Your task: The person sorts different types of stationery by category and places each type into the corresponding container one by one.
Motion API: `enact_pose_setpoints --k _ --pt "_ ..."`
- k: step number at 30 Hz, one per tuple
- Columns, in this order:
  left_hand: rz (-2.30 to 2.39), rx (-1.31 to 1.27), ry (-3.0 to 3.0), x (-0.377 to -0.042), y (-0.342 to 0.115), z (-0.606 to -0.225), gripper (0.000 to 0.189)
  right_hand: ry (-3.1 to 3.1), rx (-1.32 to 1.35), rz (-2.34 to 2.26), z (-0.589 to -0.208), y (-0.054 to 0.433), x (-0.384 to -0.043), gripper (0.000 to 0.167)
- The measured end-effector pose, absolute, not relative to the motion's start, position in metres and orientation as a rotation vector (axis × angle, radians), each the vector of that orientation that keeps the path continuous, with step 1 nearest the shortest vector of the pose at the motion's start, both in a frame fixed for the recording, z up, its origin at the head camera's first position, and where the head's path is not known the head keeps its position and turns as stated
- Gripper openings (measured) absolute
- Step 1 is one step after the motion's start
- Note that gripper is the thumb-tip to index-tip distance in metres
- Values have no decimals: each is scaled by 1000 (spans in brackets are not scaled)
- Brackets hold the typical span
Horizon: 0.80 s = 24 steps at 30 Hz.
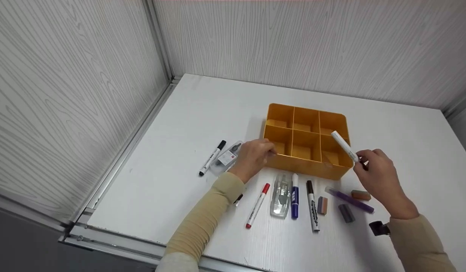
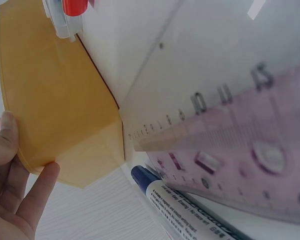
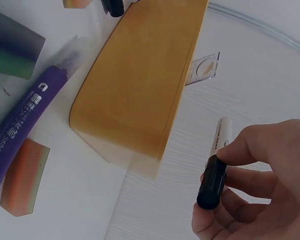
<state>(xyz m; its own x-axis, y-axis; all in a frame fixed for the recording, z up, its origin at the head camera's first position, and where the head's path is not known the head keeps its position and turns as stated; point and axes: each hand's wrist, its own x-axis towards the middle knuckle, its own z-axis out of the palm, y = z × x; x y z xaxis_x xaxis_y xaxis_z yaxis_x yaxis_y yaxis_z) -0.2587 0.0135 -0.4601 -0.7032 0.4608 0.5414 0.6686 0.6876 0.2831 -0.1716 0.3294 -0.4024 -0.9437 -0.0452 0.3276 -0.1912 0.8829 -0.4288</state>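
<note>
An orange divided box (image 1: 306, 163) stands on the white table. My left hand (image 1: 254, 155) grips its front left corner, the fingers at the rim; in the left wrist view the fingertips (image 2: 8, 122) touch the wall. My right hand (image 1: 378, 172) holds a white marker (image 1: 344, 145) by its black-capped end (image 3: 211, 187), above the box's front right part. The marker slants, its white end pointing up and left. A clear plastic piece (image 3: 204, 70) with a round cutout sticks up past the box's rim in the right wrist view.
Left of the box lie a capped marker (image 1: 212, 158) and a clear case (image 1: 226, 158); a pinkish see-through ruler (image 2: 230, 165) shows close up. In front lie a red marker (image 1: 257, 206), clear correction-tape-like case (image 1: 280, 196), blue pen (image 1: 294, 198), black-capped marker (image 1: 313, 207), purple tube (image 1: 352, 201) and several eraser-like blocks (image 1: 322, 205).
</note>
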Motion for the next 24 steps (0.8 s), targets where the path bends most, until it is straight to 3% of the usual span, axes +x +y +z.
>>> enact_pose_setpoints --k 12,24 --pt "-634 -879 -2446 -260 14 -460 12 -2717 370 611 -402 305 -181 14" --pt "-659 -884 -2469 -261 14 -461 13 -2833 421 564 -396 273 -186 16"
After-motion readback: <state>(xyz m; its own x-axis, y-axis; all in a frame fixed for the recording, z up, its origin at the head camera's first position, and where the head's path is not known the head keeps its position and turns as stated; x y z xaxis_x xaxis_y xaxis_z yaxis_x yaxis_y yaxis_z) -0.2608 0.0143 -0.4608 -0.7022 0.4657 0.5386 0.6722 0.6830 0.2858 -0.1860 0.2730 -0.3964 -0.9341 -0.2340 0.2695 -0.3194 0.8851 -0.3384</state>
